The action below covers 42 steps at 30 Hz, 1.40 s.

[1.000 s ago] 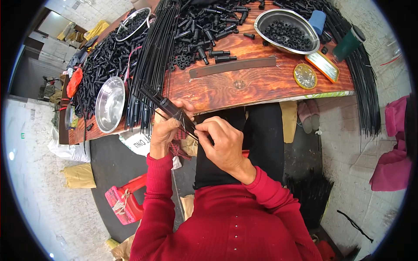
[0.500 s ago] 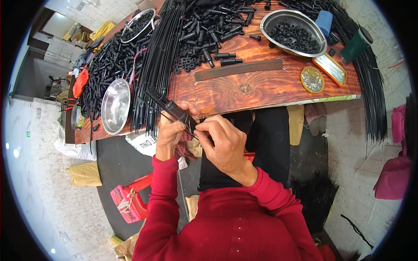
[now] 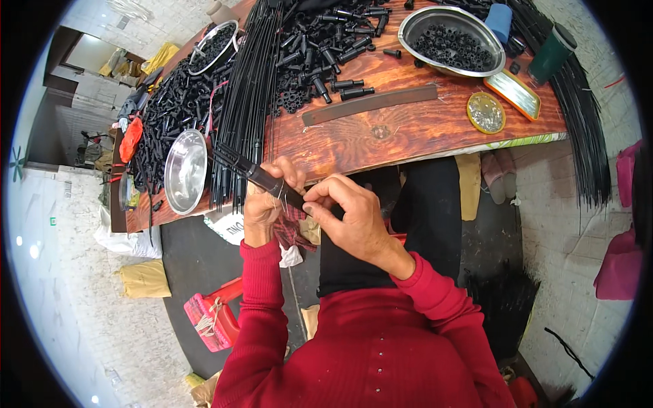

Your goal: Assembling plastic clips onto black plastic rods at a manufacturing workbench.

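Note:
My left hand (image 3: 260, 214) is wrapped round a black tubular part (image 3: 269, 181), which slants over the table's near edge. Slender black rods reach out of its far end toward the table. Thin silvery wires (image 3: 282, 191) stick out around the tube between my hands. My right hand (image 3: 355, 221) has thumb and forefinger pinched at the near end of the tube; what lies between those fingertips is too small or hidden to make out.
On the wooden table (image 3: 340, 149) lie a bundle of black rods (image 3: 248, 102), heaped black tubular parts (image 3: 326, 58) and a flat brown strip (image 3: 371, 105). A metal bowl (image 3: 469, 72) holds small black rings. Beside it are a yellow-rimmed dish (image 3: 486, 112), an orange-edged tray (image 3: 513, 94) and a green cup (image 3: 551, 54).
The tube has tilted flatter, with its near end still at my right fingertips. My right hand has shifted slightly, and the whole view has moved a little.

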Tool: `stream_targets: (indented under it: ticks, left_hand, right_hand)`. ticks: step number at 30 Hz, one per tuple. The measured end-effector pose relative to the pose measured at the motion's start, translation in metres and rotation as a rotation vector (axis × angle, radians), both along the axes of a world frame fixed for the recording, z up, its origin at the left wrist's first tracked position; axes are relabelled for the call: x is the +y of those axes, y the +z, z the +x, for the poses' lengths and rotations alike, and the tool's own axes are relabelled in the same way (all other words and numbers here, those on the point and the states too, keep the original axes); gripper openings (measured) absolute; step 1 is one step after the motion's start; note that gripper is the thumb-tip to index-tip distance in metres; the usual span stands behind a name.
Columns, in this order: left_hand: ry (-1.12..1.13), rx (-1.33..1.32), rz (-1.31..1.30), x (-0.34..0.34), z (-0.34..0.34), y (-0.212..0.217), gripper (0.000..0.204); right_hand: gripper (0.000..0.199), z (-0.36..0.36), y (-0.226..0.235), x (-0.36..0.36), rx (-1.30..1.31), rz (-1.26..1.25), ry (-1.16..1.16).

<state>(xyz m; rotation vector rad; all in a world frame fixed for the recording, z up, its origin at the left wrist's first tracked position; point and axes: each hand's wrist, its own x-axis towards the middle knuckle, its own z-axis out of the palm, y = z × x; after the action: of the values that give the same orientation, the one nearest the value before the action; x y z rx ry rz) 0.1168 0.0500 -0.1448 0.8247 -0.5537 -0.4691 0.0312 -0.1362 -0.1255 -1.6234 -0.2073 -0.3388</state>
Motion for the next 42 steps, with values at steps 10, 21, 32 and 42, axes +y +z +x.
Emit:
stream_targets:
  ticks: [10,21,32,42]
  left_hand:
    - [-0.089,0.008,-0.131,0.017,0.01,-0.019,0.041]
    - [-0.085,0.013,-0.125,0.02,0.012,-0.021,0.042]
    - [-0.034,0.0,-0.028,0.007,0.009,-0.011,0.044]
    - [0.069,-0.011,0.05,-0.008,-0.001,0.003,0.042]
  right_hand:
    - [0.013,0.003,-0.027,-0.003,0.138,0.037,0.206]
    - [0.011,0.003,-0.03,0.001,0.055,-0.1,0.144]
    - [0.015,0.006,-0.008,-0.003,-0.018,-0.043,0.053]
    - [0.019,0.009,0.004,-0.003,-0.135,-0.103,-0.048]
